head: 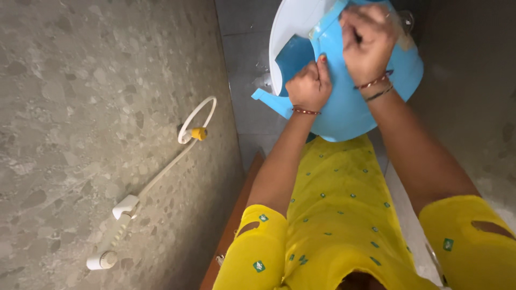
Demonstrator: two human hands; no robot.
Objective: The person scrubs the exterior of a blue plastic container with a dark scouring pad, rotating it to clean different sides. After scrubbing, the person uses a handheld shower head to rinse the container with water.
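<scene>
A large blue plastic vessel with a short projecting handle at its left is held out in front of me, over the floor. A white curved rim shows along its upper left. My left hand is closed on the vessel's inner edge, thumb up. My right hand is a fist gripping the vessel's upper edge, with a bit of clear plastic beside it. Both wrists wear thin bracelets. What lies inside the vessel is hidden by my hands.
A speckled stone wall fills the left side, carrying a white hand sprayer on a white hose with a yellow fitting. Grey floor tiles lie below. My yellow dotted garment covers the lower middle. A wooden edge runs beside it.
</scene>
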